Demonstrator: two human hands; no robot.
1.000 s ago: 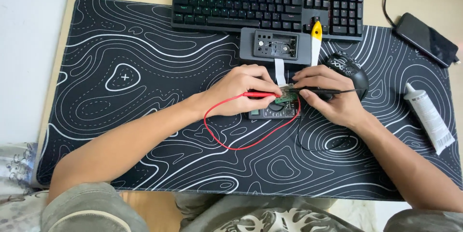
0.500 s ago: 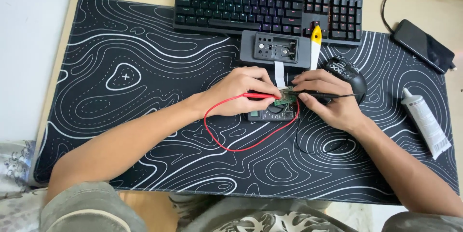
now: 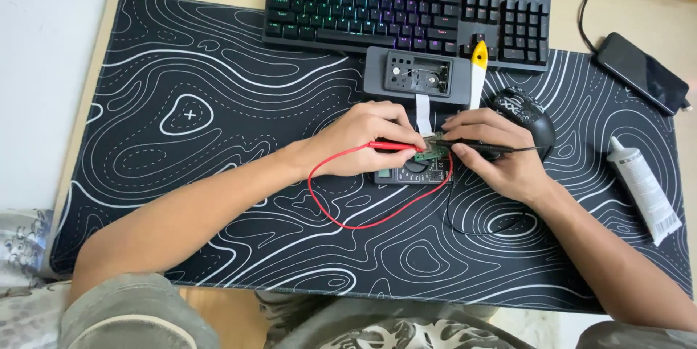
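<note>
My left hand (image 3: 361, 137) grips a red test probe (image 3: 392, 146) whose red lead (image 3: 341, 207) loops over the mat. My right hand (image 3: 496, 157) holds a black test probe (image 3: 485, 148) with a thin black lead. Both probe tips meet on a small green circuit board (image 3: 434, 151) held between my fingers. Under the board lies a dark multimeter (image 3: 414, 171), partly hidden by my hands. Just beyond sits a grey opened device case (image 3: 415, 77) with a white ribbon strip (image 3: 423, 112) running toward the board.
A black desk mat (image 3: 203, 117) with white contour lines covers the table. A backlit keyboard (image 3: 406, 11) lies at the back, a black mouse (image 3: 524, 111) and a yellow-handled tool (image 3: 477, 72) right of the case. A phone (image 3: 643, 72) and a white tube (image 3: 645, 189) lie far right.
Both hands and probes stay on the circuit board. Only the camera view has shifted slightly.
</note>
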